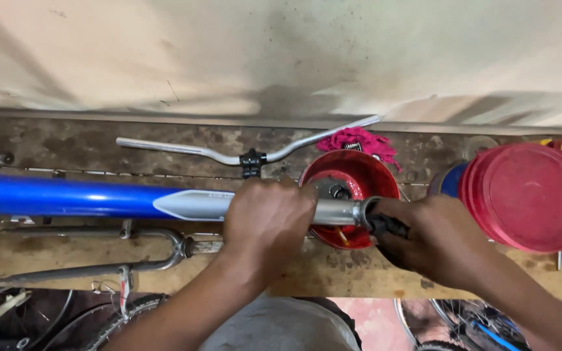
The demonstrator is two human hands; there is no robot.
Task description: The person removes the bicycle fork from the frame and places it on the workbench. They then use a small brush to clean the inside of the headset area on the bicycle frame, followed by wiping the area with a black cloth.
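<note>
Gripping frame tube (164,198), both hands' fingers closed; red bowl (352,179) behind, handlebar (229,153) nr wall.

The light is soft and fairly dim, falling from above and behind onto the pale wall (281,52), which takes on a warm, uneven wash. A broad grey shadow smudges the wall's middle and another stretches along its right side — both blurry-edged. The blue tube (66,195) carries a bright streak of glare along its top. Straight edges bow near the frame's borders — wide-lens distortion. Bottom corners sink into darkness, and detail there goes soft and murky.
</note>
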